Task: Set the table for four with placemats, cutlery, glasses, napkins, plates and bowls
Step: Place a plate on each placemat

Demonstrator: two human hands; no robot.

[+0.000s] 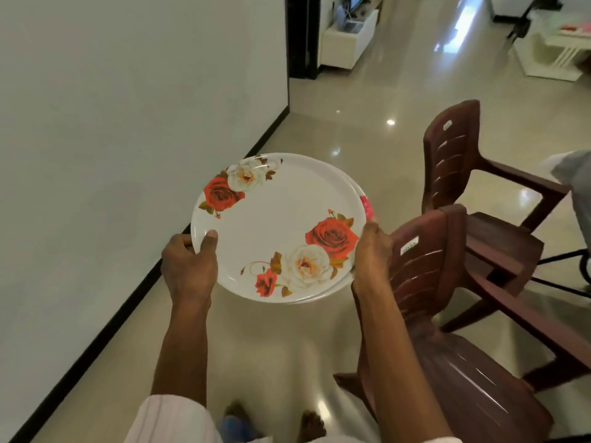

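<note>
At the near edge a pale striped sleeve [166, 420] and two bare feet [236, 414] are cut off by the frame. Both forearms reach forward over the glossy tiled floor [351, 139].

The left hand [188, 266] grips the near-left rim of a stack of plates [275, 225]. Its thumb lies on top of the rim and its fingers curl underneath, mostly hidden. The right hand [372, 254] clamps the right rim with the thumb against the edge, and its fingers are out of sight below the stack.

The plates are held in the air between the hands, above the floor. The top one is white with red and cream roses. Rims of lower plates show along the right and near edges, but their number cannot be told. A pink patch [366, 207] peeks out at the right rim, and what it is stays unclear.

Just right of the right arm stands a maroon plastic chair [447, 362], its back nearly touching the hand. A second chair [457, 161] stands beyond it. Something grey [572, 174] is cut off at the right edge.

On the left a plain wall [128, 123] with a black skirting [153, 276] runs away from the camera, leaving a strip of open floor between wall and chairs.

Farther off, the floor widens past a dark door frame [299, 33]. A white cabinet [348, 36] and a white table [556, 49] stand there, both blurred and partly cropped.
</note>
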